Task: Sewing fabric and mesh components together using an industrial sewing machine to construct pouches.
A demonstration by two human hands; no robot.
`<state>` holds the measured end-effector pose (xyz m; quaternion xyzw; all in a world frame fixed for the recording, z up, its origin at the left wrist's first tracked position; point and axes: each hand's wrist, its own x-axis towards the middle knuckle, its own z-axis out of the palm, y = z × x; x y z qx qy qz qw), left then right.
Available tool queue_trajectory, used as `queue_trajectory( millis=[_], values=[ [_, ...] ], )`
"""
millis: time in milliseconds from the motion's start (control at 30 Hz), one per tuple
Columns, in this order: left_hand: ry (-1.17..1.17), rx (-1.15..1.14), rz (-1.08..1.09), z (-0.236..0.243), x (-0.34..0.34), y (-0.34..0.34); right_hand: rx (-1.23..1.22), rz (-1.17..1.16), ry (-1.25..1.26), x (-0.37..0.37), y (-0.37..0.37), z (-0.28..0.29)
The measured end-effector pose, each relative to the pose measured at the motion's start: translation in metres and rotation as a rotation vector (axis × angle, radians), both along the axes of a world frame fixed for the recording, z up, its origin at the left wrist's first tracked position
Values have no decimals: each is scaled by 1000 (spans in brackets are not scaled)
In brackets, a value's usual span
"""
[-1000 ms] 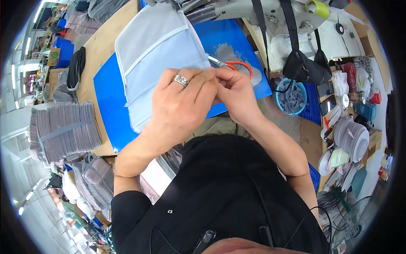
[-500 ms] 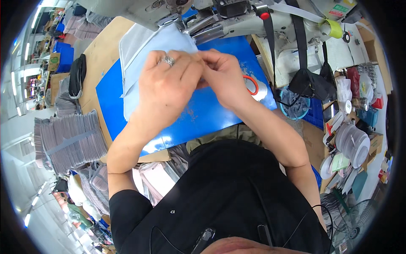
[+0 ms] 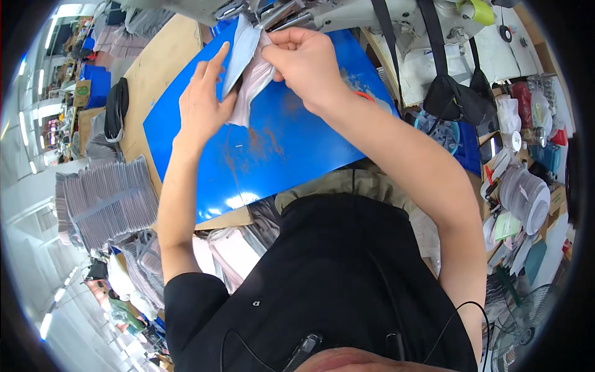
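Observation:
A fabric piece (image 3: 250, 74), light blue on one face and pale pinkish grey on the other, stands tilted on edge above a blue work surface (image 3: 204, 155). My right hand (image 3: 310, 67) pinches its upper right edge between thumb and fingers. Beside its left side is my left hand (image 3: 203, 102), fingers stretched and thumb spread, the thumb tip at or very near the cloth. The fabric's top end lies close to the metal parts of a sewing machine (image 3: 347, 17). An orange scissor handle (image 3: 365, 95) shows partly behind my right wrist.
Tall stacks of grey fabric pieces (image 3: 111, 195) stand at the left. Black straps and a pouch (image 3: 455, 99) hang from the machine at the right, near a bin (image 3: 449, 133). White reels (image 3: 527, 189) sit on the right-hand shelf. Brownish dust marks the blue surface.
Both hands were together over the flat fabric. My left hand has moved left and opened; my right hand has risen, and the piece is now turned up on edge.

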<state>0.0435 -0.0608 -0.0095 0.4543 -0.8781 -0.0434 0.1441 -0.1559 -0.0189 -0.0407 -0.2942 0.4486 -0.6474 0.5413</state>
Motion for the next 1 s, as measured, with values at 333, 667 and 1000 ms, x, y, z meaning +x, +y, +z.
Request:
queue_trajectory(
  millis=[333,667,1000],
  values=[
    [-392,-227,-299,96,-4,18,153,79,180,-2,5,24],
    [-736,-512,-475,121,-24,16,163,8,244,-4,7,21],
    [-792,-493,-480,124,-28,24,207,155,218,-11,19,44]
  ],
)
